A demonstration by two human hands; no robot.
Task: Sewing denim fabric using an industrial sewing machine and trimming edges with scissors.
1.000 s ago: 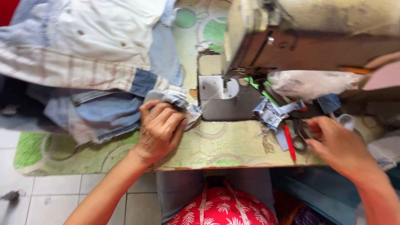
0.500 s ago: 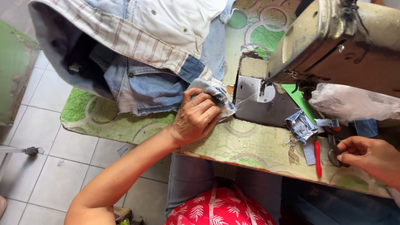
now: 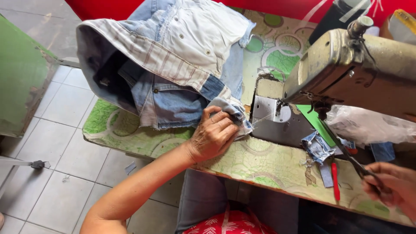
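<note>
Left hand (image 3: 213, 138) pinches jeans (image 3: 173, 73) edge closed-grip on worktop (image 3: 260, 162) beside sewing machine (image 3: 359, 73); right hand (image 3: 390, 186) fingers curled around scissors (image 3: 346, 156) near denim scraps (image 3: 317, 146).

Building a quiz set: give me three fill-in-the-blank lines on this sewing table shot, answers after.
1. The left hand presses a fold of ____ fabric on the table.
2. The right hand grips a pair of ____.
3. The pen-like tool lying beside the denim scraps is ____ in colour.

Answers: denim; scissors; red
</note>
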